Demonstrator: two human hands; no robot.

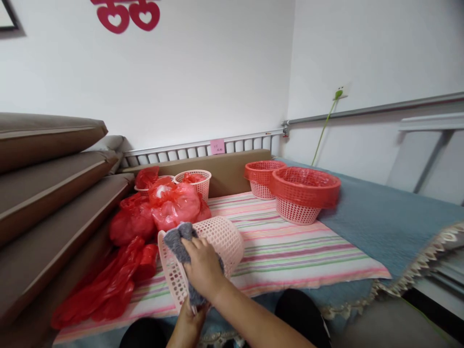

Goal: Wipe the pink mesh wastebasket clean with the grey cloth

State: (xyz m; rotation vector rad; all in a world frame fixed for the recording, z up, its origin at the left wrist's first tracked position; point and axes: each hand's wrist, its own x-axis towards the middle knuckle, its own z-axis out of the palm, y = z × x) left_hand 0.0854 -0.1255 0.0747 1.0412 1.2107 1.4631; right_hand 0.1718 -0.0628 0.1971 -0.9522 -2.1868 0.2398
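Observation:
A pink plastic mesh basket (224, 239) lies tipped on its side on the striped cloth (290, 246), its mouth facing me. My right hand (203, 267) presses a grey rag (176, 239) against the basket's rim and inside. Below it, my left hand (188, 325) grips the basket's lower rim, partly hidden behind my right forearm.
Red plastic bags (159, 205) are piled to the left, some trailing toward me. Two pink baskets lined with red bags (306, 191) stand at the back right, another two (195, 181) behind the pile. Brown cushions (47, 188) are stacked on the left; a blue blanket (384, 217) lies on the right.

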